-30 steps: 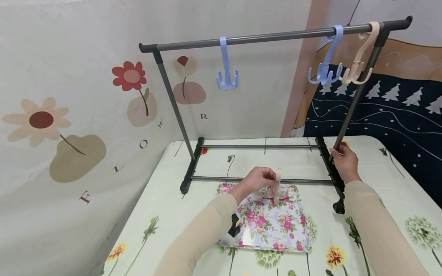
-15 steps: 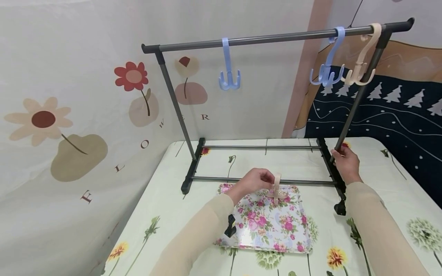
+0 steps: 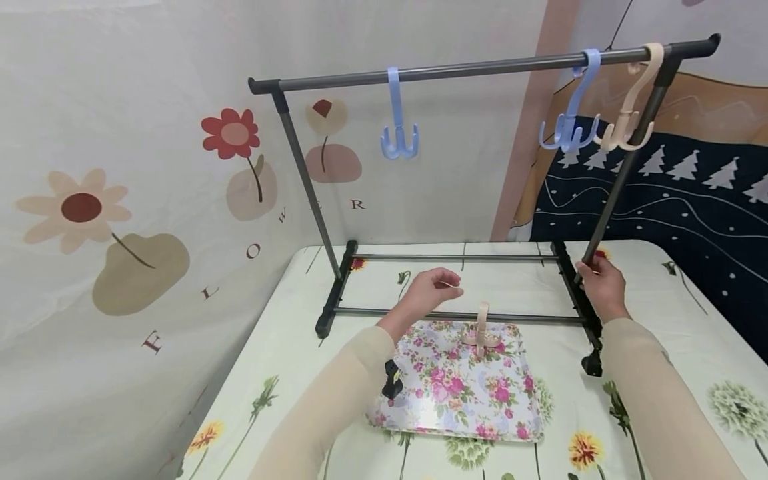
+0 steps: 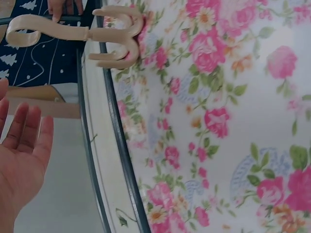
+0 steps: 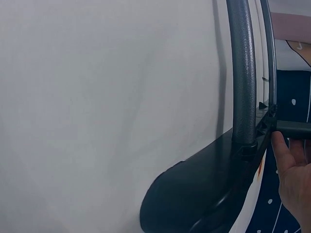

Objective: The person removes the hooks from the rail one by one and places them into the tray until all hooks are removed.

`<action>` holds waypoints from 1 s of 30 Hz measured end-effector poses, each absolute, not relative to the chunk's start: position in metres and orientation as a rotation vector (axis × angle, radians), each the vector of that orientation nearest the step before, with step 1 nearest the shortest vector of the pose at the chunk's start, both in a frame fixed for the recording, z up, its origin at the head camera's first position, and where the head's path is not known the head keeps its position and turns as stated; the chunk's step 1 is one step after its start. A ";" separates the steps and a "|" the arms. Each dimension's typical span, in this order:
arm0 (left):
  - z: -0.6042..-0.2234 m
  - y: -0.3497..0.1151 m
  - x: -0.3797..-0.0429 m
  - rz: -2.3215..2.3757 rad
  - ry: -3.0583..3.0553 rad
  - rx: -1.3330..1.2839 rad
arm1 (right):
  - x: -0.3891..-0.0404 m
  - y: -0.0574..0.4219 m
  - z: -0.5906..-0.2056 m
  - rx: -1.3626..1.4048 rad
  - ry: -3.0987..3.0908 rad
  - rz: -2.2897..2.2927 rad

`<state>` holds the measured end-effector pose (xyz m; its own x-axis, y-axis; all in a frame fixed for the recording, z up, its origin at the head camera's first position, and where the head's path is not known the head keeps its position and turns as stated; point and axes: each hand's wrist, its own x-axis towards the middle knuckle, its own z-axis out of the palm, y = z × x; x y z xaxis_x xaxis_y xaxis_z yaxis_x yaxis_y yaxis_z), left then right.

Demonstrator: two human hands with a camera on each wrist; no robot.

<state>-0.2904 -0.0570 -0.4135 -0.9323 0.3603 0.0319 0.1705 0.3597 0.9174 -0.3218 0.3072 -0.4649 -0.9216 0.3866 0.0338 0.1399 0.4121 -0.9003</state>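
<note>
My left hand hovers over the front crossbar of a dark clothes rack, with nothing in its loosely bent fingers. Just right of it, a beige four-prong hanger hook lies on a flat, glossy floral-print stack; the left wrist view shows this hook past the floral edge, apart from the hand. My right hand grips the rack's right post low down, near the black foot. In the right wrist view that hand has its fingertips at the post.
From the top rail hang a blue hook left of the middle, another blue hook and a beige hook at the right. The rack stands on a flower-print tablecloth before a light curtain.
My left hand held the beige hook upright over the floral stack, then let go and drew back up and left. The right hand has stayed on the post.
</note>
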 end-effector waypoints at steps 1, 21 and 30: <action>-0.410 -0.058 -0.291 1.632 2.454 0.472 | -0.322 0.308 -0.465 -0.464 -2.433 1.515; -0.350 -0.099 -0.320 2.018 2.669 0.213 | -0.321 0.306 -0.464 -0.471 -2.427 1.551; -0.320 -0.106 -0.325 2.102 2.764 0.162 | -0.320 0.307 -0.463 -0.466 -2.430 1.553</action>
<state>-0.3248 -0.1057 -0.3205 -0.9403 -0.1264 0.3159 0.2707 0.2847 0.9196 -0.3203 0.3070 -0.4625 -0.9256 0.3783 0.0136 0.1465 0.3912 -0.9086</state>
